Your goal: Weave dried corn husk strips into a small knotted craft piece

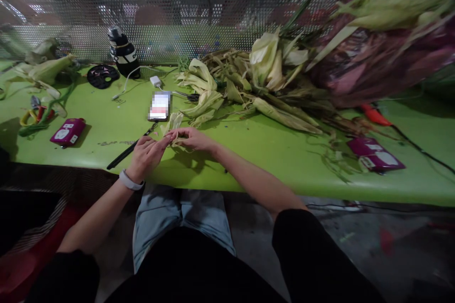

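Observation:
Both my hands meet over the front part of the green table (227,165), pinching a pale piece of corn husk (173,123). My left hand (147,152), with a light band at the wrist, has its fingertips closed on the husk's lower end. From the right, my right hand (194,139) grips the same piece with thumb and fingers together. Strips of the husk stick up and hang below the fingers. A phone (159,105) with a strap (124,154) lies just behind my left hand. Beyond my right hand spreads a heap of corn husks (241,80).
A black bottle (123,52), a black palette-shaped disc (103,76) and a white charger (155,81) stand toward the back mesh. Left are pruning shears (37,111) and a purple box (68,131); another purple box (376,154) lies right, below a large pink bag (377,66).

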The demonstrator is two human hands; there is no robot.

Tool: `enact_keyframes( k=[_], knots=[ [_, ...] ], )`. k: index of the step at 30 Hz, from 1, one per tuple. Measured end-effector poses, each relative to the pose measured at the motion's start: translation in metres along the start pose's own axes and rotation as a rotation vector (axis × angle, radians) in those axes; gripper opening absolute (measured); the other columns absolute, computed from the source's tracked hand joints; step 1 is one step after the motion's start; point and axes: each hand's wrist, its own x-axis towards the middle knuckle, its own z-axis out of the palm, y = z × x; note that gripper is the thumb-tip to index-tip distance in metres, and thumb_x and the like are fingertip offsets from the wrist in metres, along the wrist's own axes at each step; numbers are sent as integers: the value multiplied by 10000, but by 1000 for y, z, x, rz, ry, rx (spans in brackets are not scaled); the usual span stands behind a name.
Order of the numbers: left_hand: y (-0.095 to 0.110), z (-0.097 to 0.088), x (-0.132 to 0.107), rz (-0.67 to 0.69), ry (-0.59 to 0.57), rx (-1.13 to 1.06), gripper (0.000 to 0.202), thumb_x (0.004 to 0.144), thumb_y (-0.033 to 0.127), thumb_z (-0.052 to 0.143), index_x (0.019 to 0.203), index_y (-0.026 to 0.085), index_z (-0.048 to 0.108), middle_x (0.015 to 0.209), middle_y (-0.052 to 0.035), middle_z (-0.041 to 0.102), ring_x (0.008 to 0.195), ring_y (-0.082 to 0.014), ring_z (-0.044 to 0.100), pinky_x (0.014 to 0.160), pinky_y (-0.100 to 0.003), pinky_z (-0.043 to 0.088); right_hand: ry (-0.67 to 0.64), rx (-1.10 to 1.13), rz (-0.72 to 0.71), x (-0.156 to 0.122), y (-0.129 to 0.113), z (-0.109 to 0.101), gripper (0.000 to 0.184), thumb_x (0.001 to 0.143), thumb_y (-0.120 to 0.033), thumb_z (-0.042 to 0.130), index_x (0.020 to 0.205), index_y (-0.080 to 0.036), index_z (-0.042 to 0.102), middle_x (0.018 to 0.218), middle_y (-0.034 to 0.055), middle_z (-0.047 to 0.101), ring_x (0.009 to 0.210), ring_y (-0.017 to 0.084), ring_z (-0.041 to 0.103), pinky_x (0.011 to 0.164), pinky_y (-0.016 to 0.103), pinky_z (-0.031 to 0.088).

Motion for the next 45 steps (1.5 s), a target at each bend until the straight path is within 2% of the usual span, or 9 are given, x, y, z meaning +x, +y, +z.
enact_keyframes(
  k=[4,8,12,20,25,30,35,40,45],
  knots=[
    [2,-1,2,11,-8,13,552,904,111,589,1421,252,460,739,20,731,572,-127,616,700,-294,483,32,46,37,-2,0,1,119,792,-282,694,789,-173,647,1132,92,688,1109,177,619,1066,368,410],
    [1,-1,1,17,-16,9,537,903,113,589,1410,240,464,781,5,747,590,-133,637,700,-304,489,42,8,27,-3,0,2,113,822,-268,650,881,-174,671,1121,90,692,1060,172,629,1052,376,426],
    [-2,-1,-2,-16,-45,-12,500,911,127,579,1382,269,490,877,-12,774,616,-130,660,711,-307,492,-44,-127,-36,-1,-1,1,128,803,-247,677,914,-196,713,1146,71,689,1202,204,564,1128,404,349],
    [3,-3,4,5,-19,-67,499,918,123,580,1388,266,494,850,-2,773,608,-122,647,721,-298,475,-90,-90,-69,-1,-2,2,218,831,-345,683,964,-173,699,1197,92,666,1204,216,564,1122,387,351],
    [1,-3,3,56,8,-6,550,894,114,615,1411,213,458,784,3,755,587,-119,626,730,-277,473,-16,-46,-29,-1,2,3,113,801,-278,701,844,-180,668,1149,82,687,1165,200,591,1111,383,364],
    [-2,-2,-2,34,0,9,512,906,127,602,1387,235,466,828,3,763,600,-115,640,734,-277,493,47,15,-7,0,4,5,53,810,-225,647,848,-191,664,1135,72,688,1132,182,607,1071,365,410],
    [-2,-2,-3,30,-27,7,528,904,111,600,1396,227,450,869,-4,769,641,-118,660,734,-291,493,47,-64,20,-3,-2,7,106,822,-223,612,896,-205,687,1074,50,706,1111,180,606,1066,369,408],
    [-2,-2,-7,1,-59,-13,526,908,118,591,1401,249,463,813,16,750,611,-117,637,723,-291,470,41,-172,-22,-6,-5,10,117,770,-265,685,841,-176,661,1125,70,689,1098,194,608,1055,390,396],
    [0,-5,-9,-5,-74,-34,435,925,159,573,1351,236,524,814,7,748,602,-114,629,739,-289,472,63,-360,-62,-7,-5,15,79,734,-164,699,798,-172,653,1076,77,701,1106,218,598,1036,412,390]
  ],
)
